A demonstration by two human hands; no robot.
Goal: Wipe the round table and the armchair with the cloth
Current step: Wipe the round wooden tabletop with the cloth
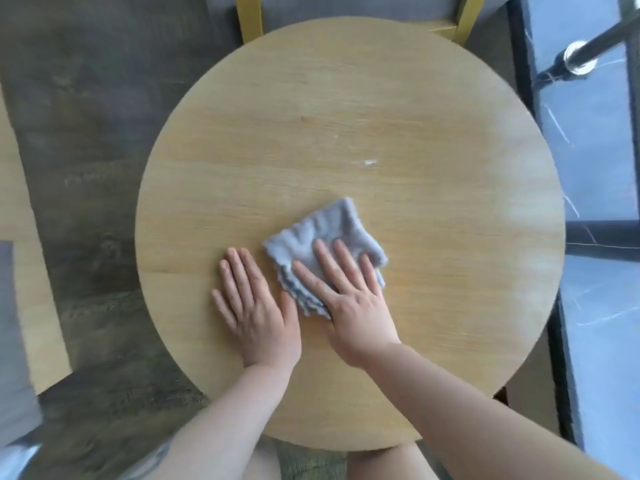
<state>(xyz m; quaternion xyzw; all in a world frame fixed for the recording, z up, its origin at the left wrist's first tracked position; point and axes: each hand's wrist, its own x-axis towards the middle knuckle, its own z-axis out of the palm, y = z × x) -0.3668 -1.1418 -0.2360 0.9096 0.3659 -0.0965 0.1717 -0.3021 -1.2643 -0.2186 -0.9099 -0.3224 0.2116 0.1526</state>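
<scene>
A round light-wood table [346, 133] fills the middle of the view. A folded grey cloth [332, 230] lies on it, a little toward me from the centre. My right hand [349, 299] presses flat on the cloth with straight fingers spread over it. My left hand [252, 303] rests flat on the bare tabletop just left of the cloth, its thumb close to the cloth's folded edge. A small white smear [370, 162] marks the wood beyond the cloth. At the far edge stands the armchair [346, 8], grey with yellow legs, mostly cut off by the frame.
Dark wood-look floor [86, 150] lies left of the table. A black-framed glass wall [588, 168] with a metal rail [581, 57] runs along the right. A grey cushion edge [14, 341] shows at the left border. My knees are below the table's near edge.
</scene>
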